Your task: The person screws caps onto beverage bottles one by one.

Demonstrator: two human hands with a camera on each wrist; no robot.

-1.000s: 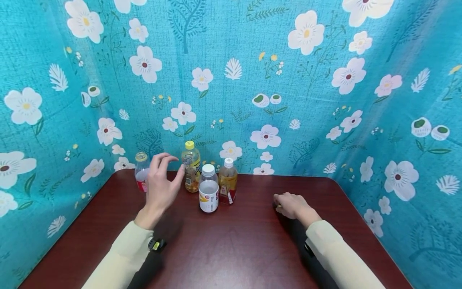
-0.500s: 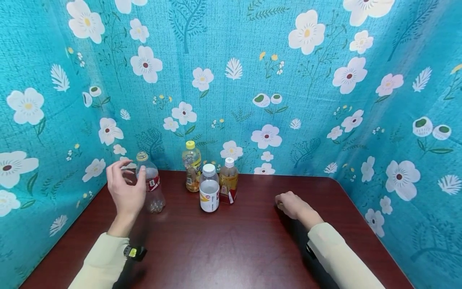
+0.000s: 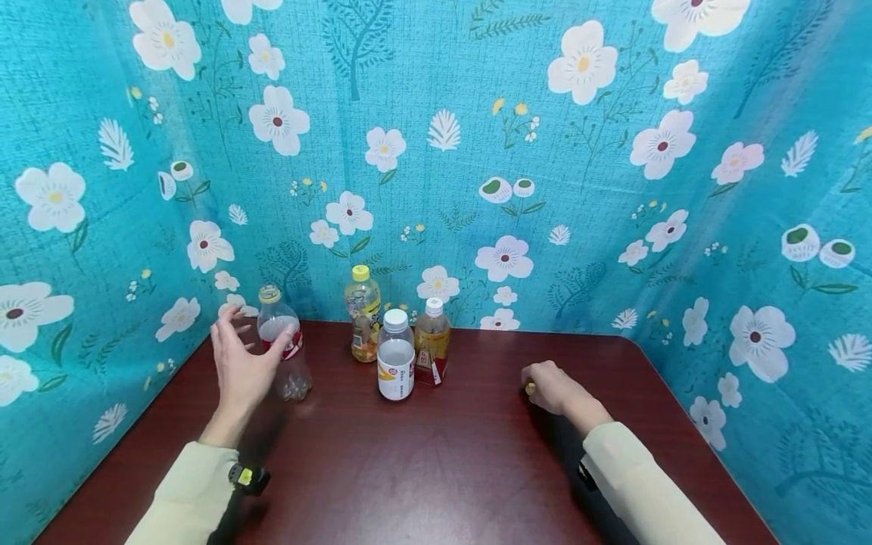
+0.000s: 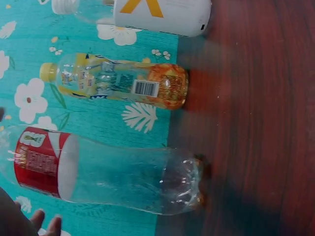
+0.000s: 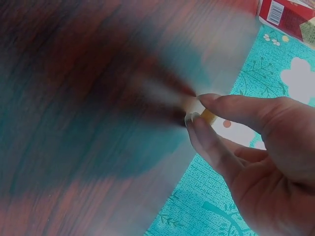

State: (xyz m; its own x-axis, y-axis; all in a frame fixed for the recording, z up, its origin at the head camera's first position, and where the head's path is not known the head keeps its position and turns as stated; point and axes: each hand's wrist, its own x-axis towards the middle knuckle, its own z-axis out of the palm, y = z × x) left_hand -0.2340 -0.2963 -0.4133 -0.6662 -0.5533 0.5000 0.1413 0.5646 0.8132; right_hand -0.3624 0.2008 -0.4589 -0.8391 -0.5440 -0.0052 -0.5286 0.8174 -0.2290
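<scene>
A clear plastic bottle with a red label (image 3: 294, 356) stands at the left of the table. My left hand (image 3: 244, 367) curves loosely beside it, its thumb overlapping the label in the head view. In the left wrist view, fingertips (image 4: 49, 223) show at the bottom left near the bottle (image 4: 118, 172), with a gap visible beside them. My right hand (image 3: 553, 387) is low over the table's right side. Between thumb and fingertips it pinches a small yellow cap (image 5: 208, 116), mostly hidden by the fingers.
A yellow-capped bottle (image 3: 363, 314), a white-labelled bottle (image 3: 396, 363) and a bottle of amber drink (image 3: 432, 341) stand grouped at the table's middle back. Blue flowered cloth (image 3: 456, 212) hangs around the dark red table (image 3: 436, 469).
My left hand has moved left from near the yellow-capped bottle to the red-labelled one, and its thumb then shifts right across the label. The right hand stays nearly still.
</scene>
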